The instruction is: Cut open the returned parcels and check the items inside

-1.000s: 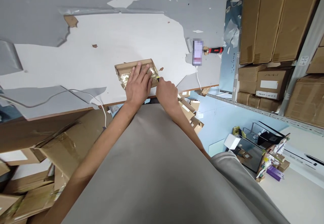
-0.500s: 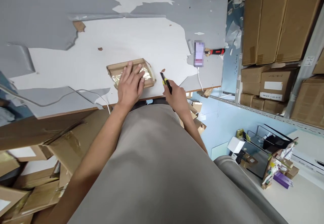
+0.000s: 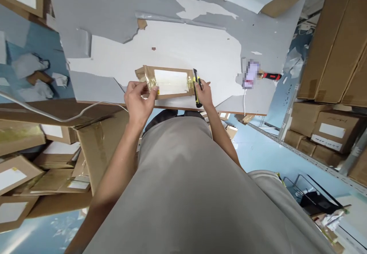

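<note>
Head view: 2 hands grip 1 parcel (image 3: 171,82), right hand (image 3: 204,93) also clenching 1 knife (image 3: 196,87).

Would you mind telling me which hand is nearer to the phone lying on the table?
The right hand. It holds a yellow-and-black utility knife at the cardboard parcel's right end, the side facing the phone. The left hand grips the parcel's far left end.

Phone (image 3: 250,74) screen totally blurred out. Label (image 3: 171,82) on the flat box (image 3: 169,82) too washed out to read. Knife (image 3: 196,87) handle half buried in right hand (image 3: 204,93).
</note>
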